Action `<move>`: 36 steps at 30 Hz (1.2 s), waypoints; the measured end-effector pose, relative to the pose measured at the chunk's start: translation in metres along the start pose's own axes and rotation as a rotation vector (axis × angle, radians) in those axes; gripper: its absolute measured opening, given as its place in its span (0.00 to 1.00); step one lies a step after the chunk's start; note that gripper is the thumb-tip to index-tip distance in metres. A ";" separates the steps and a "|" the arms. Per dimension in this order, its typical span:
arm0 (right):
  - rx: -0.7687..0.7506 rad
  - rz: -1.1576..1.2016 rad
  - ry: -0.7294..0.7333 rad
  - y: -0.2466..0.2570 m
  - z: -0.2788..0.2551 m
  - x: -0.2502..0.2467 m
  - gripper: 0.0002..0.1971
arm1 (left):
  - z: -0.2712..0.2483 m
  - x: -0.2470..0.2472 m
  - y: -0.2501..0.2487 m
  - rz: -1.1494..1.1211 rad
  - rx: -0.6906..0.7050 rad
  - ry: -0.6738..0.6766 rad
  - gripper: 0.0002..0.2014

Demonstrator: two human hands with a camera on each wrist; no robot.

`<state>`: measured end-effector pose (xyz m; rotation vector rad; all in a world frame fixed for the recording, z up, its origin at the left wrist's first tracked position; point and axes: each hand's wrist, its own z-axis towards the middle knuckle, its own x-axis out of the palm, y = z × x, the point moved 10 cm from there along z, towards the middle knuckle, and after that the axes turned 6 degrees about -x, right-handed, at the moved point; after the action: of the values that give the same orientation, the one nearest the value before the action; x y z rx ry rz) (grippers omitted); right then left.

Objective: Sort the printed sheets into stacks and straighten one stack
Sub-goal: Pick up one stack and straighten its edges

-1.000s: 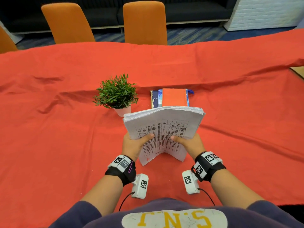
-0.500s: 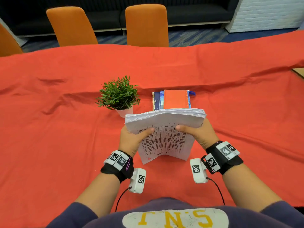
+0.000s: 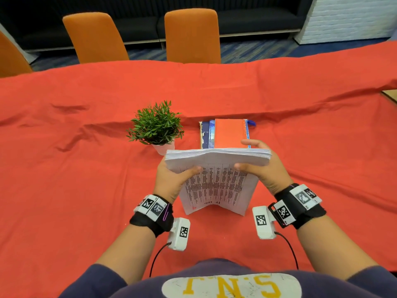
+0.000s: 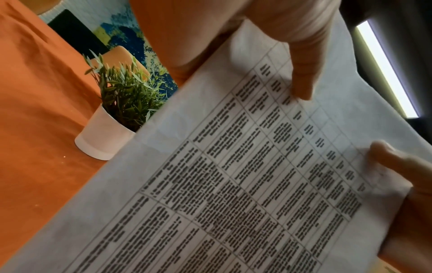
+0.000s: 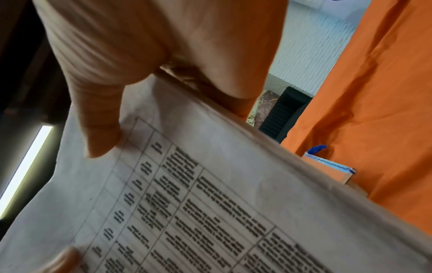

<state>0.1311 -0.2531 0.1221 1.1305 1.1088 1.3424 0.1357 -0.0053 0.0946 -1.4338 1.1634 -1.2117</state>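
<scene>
A thick stack of printed sheets [image 3: 217, 179] stands on its lower edge on the red tablecloth [image 3: 86, 179], bowed, with a printed table facing me. My left hand [image 3: 171, 179] grips its left side, thumb on the front page. My right hand [image 3: 260, 166] grips the upper right corner, thumb on the front and fingers curled over the top edge. In the left wrist view the printed sheets [image 4: 233, 184] fill the frame with my left thumb [image 4: 301, 73] pressed on them. The right wrist view shows the printed sheets [image 5: 210, 203] under my right thumb [image 5: 98, 129].
A small potted plant [image 3: 156, 127] in a white pot stands just behind the stack's left. Flat notebooks with an orange cover [image 3: 227, 134] lie behind the stack. Orange chairs [image 3: 193, 35] line the table's far edge. Open tablecloth lies to both sides.
My right hand slid up the stack's right side from the lower half to the top corner, with fingers now over the top edge. The stack stays standing on the table.
</scene>
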 end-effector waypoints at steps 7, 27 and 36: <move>0.006 -0.030 0.034 0.003 0.001 0.002 0.32 | 0.002 0.003 -0.002 0.006 -0.005 0.023 0.24; -0.041 -0.241 0.057 0.039 0.009 -0.005 0.31 | -0.001 0.008 -0.003 -0.020 -0.011 0.055 0.16; -0.546 -1.285 0.433 0.087 -0.014 0.133 0.37 | -0.001 0.016 -0.006 -0.041 -0.003 0.062 0.19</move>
<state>0.0996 -0.1261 0.2138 -0.3460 1.2754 0.7136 0.1367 -0.0200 0.1027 -1.4374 1.1828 -1.2919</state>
